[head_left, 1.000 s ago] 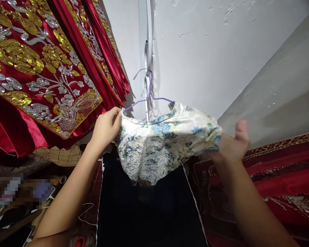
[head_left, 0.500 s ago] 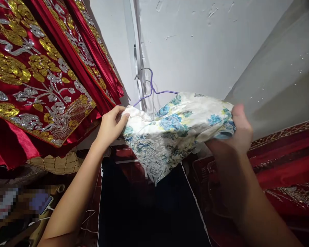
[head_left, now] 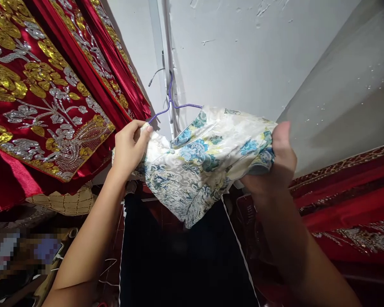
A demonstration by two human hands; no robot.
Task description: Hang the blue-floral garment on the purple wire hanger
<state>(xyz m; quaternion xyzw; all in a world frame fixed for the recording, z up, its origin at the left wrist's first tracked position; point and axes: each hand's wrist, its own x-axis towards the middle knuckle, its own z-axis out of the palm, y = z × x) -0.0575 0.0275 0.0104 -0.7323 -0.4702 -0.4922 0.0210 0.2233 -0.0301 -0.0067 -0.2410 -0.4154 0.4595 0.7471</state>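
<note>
A cream blouse (head_left: 192, 157) with blue and green flowers hangs on a purple wire hanger (head_left: 187, 105), whose hook points up toward the wall. My left hand (head_left: 129, 147) pinches the blouse's shoulder, thumb on top, close to the hanger's left arm. At the other side, my right hand (head_left: 277, 164) grips the sleeve end, with the thumb above and the fingers hidden beneath the cloth. Between the two hands the fabric is spread, its lower part tapering to a folded point.
Red cloth with gold and silver sequins (head_left: 51, 94) hangs at the left. A pale wall (head_left: 230, 51) with a vertical strip stands ahead. More red beaded fabric (head_left: 358, 200) lies at the right. Dark trousers (head_left: 182, 260) fill the lower middle; a white cable (head_left: 107, 273) lies on the floor.
Both hands, the blouse and the hanger have shifted left in view. The hanger's hook now sits against the vertical strip. Each hand keeps its hold.
</note>
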